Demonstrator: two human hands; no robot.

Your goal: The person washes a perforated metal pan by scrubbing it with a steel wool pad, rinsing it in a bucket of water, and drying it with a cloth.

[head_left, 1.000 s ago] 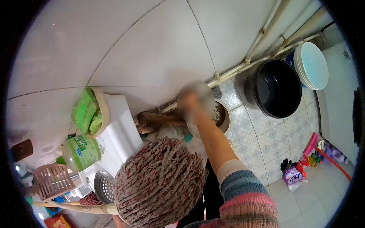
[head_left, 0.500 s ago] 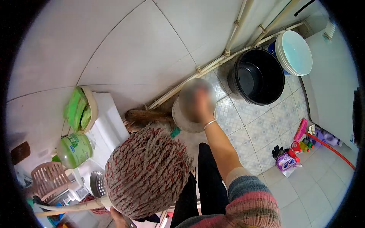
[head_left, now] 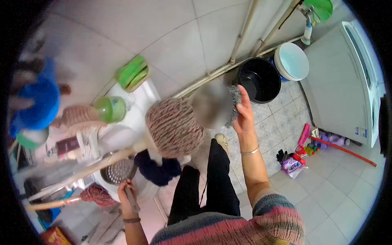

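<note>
My left hand [head_left: 126,193] is closed around the handle of a perforated metal skimmer [head_left: 119,168], whose round head lies over the white sink. My right hand [head_left: 244,113] is raised, its fingers against a grey, wiry scouring pad [head_left: 234,105] that looks like steel wool. A blurred round patch hides the pad's left side. Between my hands juts a large brownish-grey mop head [head_left: 175,127] on a wooden handle [head_left: 102,161]. Dark blue cloth [head_left: 157,167] hangs just right of the skimmer.
A black bucket [head_left: 259,80] and a white bucket [head_left: 292,62] stand by the wall pipes, beside a white appliance [head_left: 339,77]. Cleaning bottles and a purple packet [head_left: 293,165] lie near a red pole [head_left: 345,150]. A green-labelled jug [head_left: 111,109] sits left of the mop.
My right hand has come up from low near the wall, and the grey pad now shows in it. The view has turned left, bringing my left hand and the skimmer fully into sight.
</note>
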